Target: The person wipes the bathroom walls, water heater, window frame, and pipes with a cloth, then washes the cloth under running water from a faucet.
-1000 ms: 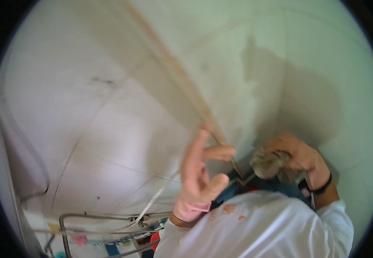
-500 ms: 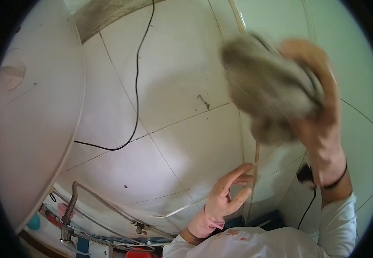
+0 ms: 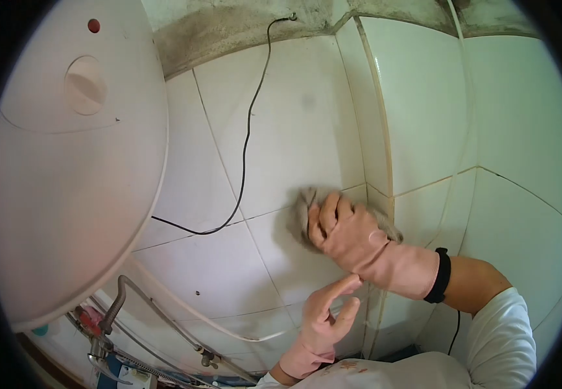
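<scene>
My right hand (image 3: 365,243), in a pink glove with a black band at the wrist, is closed on a grey cloth (image 3: 302,217). The cloth lies against the white wall tiles (image 3: 294,136) near the corner, its edges blurred by motion and its middle hidden under the glove. Just below it is my left hand (image 3: 323,318), also gloved in pink. Its fingers are apart and hold nothing; the index fingertip overlaps the right glove's lower edge in view, though contact is unclear.
A rounded white water heater (image 3: 80,194) with a dial fills the left side. From it a black cable (image 3: 248,136) runs up the tiles. Metal pipes and a tap (image 3: 99,350) sit at lower left. A tiled corner (image 3: 378,117) projects on the right. The wall's top edge is stained (image 3: 229,29).
My right hand has brought the cloth down and left from beside the corner to the tiles. My left hand stays low and open. The view has shifted, showing more heater and wall top.
</scene>
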A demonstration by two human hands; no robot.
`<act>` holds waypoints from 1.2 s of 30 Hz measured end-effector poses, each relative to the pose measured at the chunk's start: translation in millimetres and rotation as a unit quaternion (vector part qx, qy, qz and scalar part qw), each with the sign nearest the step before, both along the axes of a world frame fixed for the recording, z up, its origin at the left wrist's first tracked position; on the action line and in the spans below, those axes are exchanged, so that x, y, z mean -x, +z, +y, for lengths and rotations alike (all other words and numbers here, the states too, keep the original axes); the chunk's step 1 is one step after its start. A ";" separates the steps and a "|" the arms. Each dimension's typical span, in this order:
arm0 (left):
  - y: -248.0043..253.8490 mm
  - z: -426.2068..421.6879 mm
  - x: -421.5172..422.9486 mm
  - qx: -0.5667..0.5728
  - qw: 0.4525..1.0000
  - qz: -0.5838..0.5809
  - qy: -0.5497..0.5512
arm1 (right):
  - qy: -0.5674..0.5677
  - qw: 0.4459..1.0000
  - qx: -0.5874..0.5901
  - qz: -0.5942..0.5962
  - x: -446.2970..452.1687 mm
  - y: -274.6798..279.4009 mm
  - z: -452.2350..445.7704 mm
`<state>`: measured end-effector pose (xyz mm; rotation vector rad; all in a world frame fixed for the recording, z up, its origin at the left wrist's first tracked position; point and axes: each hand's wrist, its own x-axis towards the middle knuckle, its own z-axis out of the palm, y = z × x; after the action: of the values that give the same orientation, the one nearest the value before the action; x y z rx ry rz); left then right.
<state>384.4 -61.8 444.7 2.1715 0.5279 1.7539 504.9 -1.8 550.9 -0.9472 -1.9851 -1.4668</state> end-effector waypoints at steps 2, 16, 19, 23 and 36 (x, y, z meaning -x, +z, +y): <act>0.1 -7.3 -2.1 -0.010 1.000 -0.013 -0.008 | 0.052 0.987 0.153 -0.004 -4.2 4.6 -15.2; 2.4 -20.5 9.3 -0.061 0.997 -0.052 0.008 | 0.197 0.969 -0.143 -0.043 64.4 113.4 9.3; 0.7 -20.3 10.4 -0.049 0.997 -0.052 0.021 | 0.184 0.973 -0.140 0.011 85.2 158.3 3.8; -2.2 -21.4 15.1 -0.025 0.998 -0.037 0.042 | 0.148 0.979 -0.117 0.072 74.0 179.3 9.0; 1.2 -43.5 41.7 -0.053 0.995 0.039 0.079 | -0.062 0.983 0.100 0.140 17.6 149.6 -28.0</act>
<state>342.7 -105.3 445.8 2.3364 0.6561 1.8196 487.3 -29.8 700.5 -1.3078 -1.9168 -1.1354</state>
